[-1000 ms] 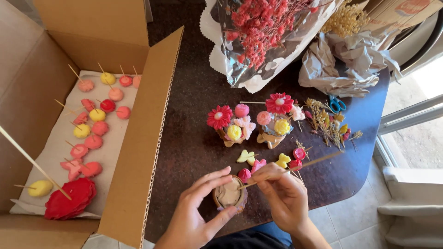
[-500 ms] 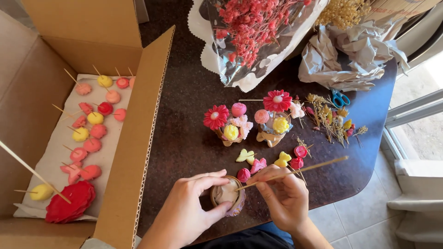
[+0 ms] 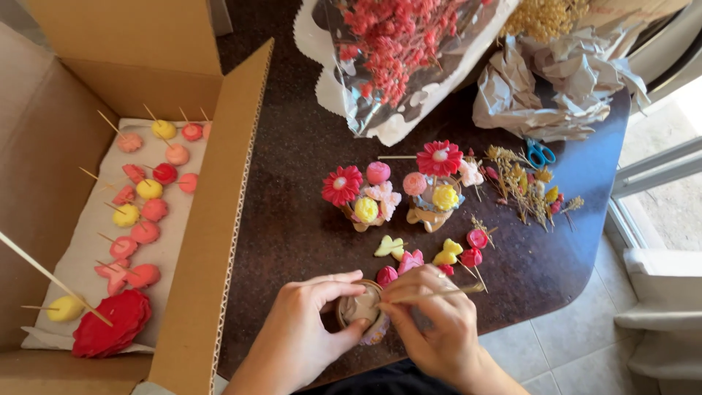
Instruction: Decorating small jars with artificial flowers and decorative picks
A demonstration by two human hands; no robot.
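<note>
Small round pot (image 3: 360,310), tan, seen from above at lower centre of frame, on dark table near its front edge. Open top filled with pale beige mass. Cupped at left and lower rim.

Thin wooden skewer (image 3: 439,293), lying near-horizontal just right of pot, inner end at pot's rim, outer end pointing right.

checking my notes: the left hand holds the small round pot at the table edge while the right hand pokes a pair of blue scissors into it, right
Not quite. The right hand holds a thin wooden skewer, not scissors; the blue-handled scissors lie far up the table. The left hand does hold the small round pot, as the head view shows.
</note>
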